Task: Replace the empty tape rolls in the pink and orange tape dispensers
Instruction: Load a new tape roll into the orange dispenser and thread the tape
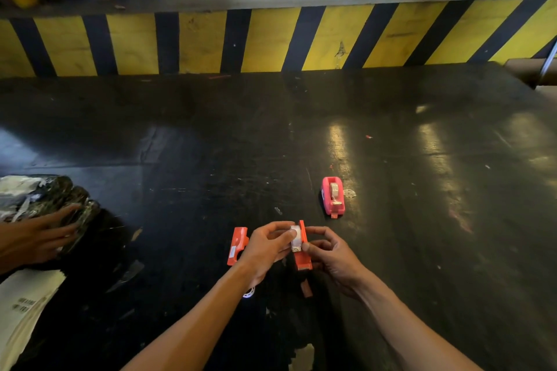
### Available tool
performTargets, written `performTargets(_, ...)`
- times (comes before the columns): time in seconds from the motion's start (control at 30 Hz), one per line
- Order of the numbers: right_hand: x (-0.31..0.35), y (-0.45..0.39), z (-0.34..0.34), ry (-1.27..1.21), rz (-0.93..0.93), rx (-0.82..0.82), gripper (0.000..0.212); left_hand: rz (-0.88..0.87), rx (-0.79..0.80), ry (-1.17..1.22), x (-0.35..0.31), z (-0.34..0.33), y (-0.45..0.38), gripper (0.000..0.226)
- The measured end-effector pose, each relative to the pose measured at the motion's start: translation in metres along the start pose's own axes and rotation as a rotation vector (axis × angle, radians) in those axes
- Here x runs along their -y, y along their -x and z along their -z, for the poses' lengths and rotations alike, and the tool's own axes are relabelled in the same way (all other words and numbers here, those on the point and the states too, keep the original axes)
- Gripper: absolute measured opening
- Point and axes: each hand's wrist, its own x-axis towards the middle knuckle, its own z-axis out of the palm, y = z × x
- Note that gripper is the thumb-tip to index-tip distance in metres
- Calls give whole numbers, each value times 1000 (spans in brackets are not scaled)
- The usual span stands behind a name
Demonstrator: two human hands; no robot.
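Observation:
The orange tape dispenser is in two halves. One half (302, 253) stands between my hands with a clear tape roll (295, 237) against its inner side. My left hand (268, 245) pinches the roll and my right hand (330, 253) grips the dispenser half from the right. The other orange half (237, 245) lies on the dark table just left of my left hand. The pink dispenser (332, 194) sits closed farther back on the right, a tape roll inside it. A small white ring (249, 292) shows under my left wrist.
Another person's hand (36, 235) rests on a dark plastic-wrapped bundle (45, 196) at the left edge. Printed paper (24, 307) lies below it. A small orange piece (306, 288) and scraps lie near my wrists. A yellow-black striped barrier (271, 39) bounds the table's far side.

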Motion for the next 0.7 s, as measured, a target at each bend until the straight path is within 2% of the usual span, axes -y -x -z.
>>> performTargets(0.13,-1,3,-2,-14,4,1,55,-4,12,12,-2,-3,1,30)
performTargets(0.23,-5,5,-2,-68,-11,-19,48,-17,7,-7,-4,-4,2,30)
performTargets(0.43,-15,7,2,-142,-93,-35,35,-54,-10,-246,7,-2,-2,29)
performTargets(0.5,-18,6,5,-178,-97,-63,33,-143,-134,-451,13,8,-8,33)
performTargets(0.57,-19,3,8,-196,-100,-85,34,-200,-365,-772,18,24,-14,39)
performTargets(0.63,-17,3,12,-201,-99,-101,32,-91,-502,-977,22,43,-17,49)
performTargets(0.7,-15,6,16,-201,-96,-117,28,77,-520,-998,26,61,-23,55)
